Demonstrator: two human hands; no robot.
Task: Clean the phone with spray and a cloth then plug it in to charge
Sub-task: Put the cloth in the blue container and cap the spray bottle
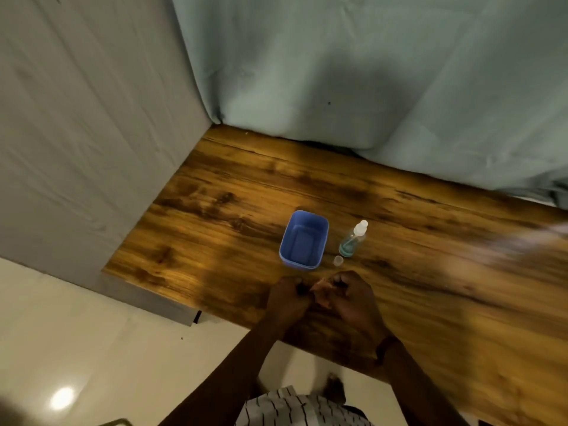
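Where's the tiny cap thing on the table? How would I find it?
Start at the wooden table and find the blue tub near its front edge. To the right of the tub stands a clear spray bottle with bluish liquid. The little cap sits on the table between them, nearer the front edge; it is the smallest thing there, see-through and stubby.
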